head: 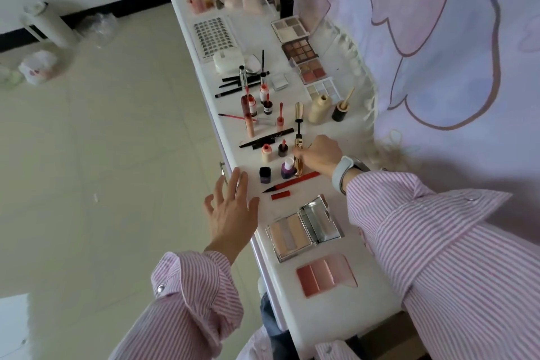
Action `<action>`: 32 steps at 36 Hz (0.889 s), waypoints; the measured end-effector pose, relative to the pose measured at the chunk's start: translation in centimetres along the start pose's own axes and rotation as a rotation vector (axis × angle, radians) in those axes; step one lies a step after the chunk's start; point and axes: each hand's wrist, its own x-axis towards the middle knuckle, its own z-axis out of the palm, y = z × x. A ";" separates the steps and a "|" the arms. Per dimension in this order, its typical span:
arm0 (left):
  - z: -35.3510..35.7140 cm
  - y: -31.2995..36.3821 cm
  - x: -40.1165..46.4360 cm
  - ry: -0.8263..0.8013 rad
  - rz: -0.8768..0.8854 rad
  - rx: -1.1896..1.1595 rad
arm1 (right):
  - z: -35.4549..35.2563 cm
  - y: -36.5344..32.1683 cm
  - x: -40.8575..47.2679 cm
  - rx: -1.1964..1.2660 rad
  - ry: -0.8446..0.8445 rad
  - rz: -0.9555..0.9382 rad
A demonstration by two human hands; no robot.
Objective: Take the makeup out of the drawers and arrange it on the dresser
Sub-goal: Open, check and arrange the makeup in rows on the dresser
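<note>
The white dresser runs from near right to far centre, covered in makeup. My right hand pinches a gold mascara tube standing upright near the middle of the top. Beside it stand a purple nail polish bottle and a dark bottle. A red eyeliner pen and its red cap lie just in front. My left hand hovers with fingers spread over the dresser's front edge, holding nothing. An open mirrored palette and a pink blush palette lie nearest me.
Farther along lie lip glosses, black pencils, several eyeshadow palettes, a lash tray, a beige bottle and cups at the far end. A drawer handle shows below the edge. Tiled floor lies left; a purple curtain hangs right.
</note>
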 end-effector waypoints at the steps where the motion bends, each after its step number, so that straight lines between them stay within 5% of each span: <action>1: 0.1 0.0 -0.1 0.004 -0.005 -0.016 | 0.0 -0.1 -0.1 -0.027 0.007 0.000; 6: 0.6 0.0 -0.2 0.003 -0.031 -0.064 | 0.1 0.1 -0.1 -0.071 0.020 -0.036; 20: 0.7 -0.1 -0.3 0.005 -0.036 -0.072 | -0.8 2.7 -1.6 0.314 0.214 -0.389; 32: 0.8 -0.1 -0.3 0.011 -0.045 -0.084 | -0.1 3.5 -1.0 0.293 0.208 -0.422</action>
